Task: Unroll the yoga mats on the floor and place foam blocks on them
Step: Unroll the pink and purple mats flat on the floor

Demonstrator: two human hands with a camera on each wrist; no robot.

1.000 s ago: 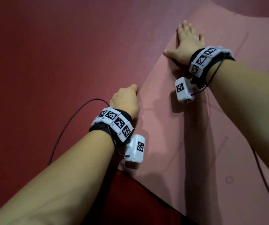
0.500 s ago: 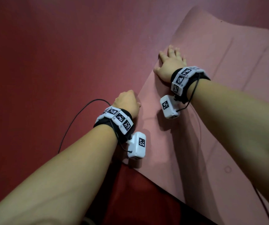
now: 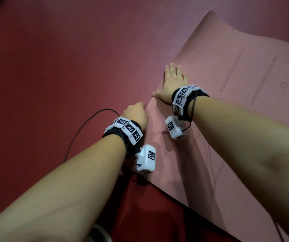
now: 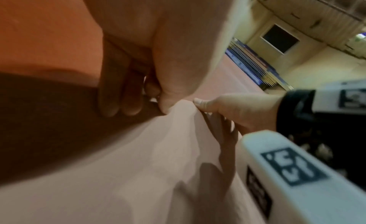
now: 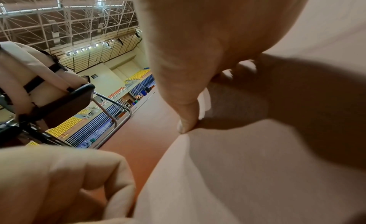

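Floor (image 3: 56, 70): dark red, filling the left half and top of the head view.
Cable (image 3: 81, 130): a thin black lead looping over the floor at left centre, running to the left wrist.
Left hand (image 3: 136, 114): at mid-frame, knuckles up, fingers curled under. In the left wrist view the fingers (image 4: 118, 92) are tucked below the pale edge and the thumb (image 4: 174, 80) sits on top, so it pinches the mat's long left edge.
Left wrist unit (image 3: 147, 159): a white box with a black-and-white marker, hanging just below the wrist band over the mat's lower left edge.
Right hand (image 3: 172, 84): just right of and above the left one, palm down and fingers spread straight, pressing flat on the mat. Its thumb (image 5: 188, 116) reaches to the same left edge, close to the left hand's pinch.
Yoga mat (image 3: 236, 95): pink, lying flat on the floor across the right half of the frame, running from lower centre to upper right. Both hands work its left edge.
Mat markings (image 3: 262, 81): faint long lines and a small ring, upper right.
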